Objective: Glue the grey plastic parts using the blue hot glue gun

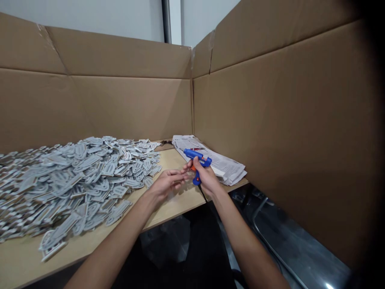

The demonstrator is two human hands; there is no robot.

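Observation:
My right hand [207,176] is wrapped round a blue hot glue gun [197,155] with an orange trigger, its nozzle pointing left and away from me. A dark cord runs down from the gun's handle toward the table edge. Close beside the trigger, my left hand [168,182] has its fingers drawn together in a pinch, the tips meeting or nearly meeting the right fingers. Whatever lies between those left fingertips is too small to make out. To the left, a large heap of flat grey-and-white cut-out pieces [93,164] covers much of the wooden table [177,204].
Printed papers [231,162] lie stacked at the back right, with a red, pen-like item [197,149] on them. Cardboard walls [132,100] enclose the table's back and right. A dark cable [165,143] lies near the corner. Right of the table is a metal-framed chair [261,208].

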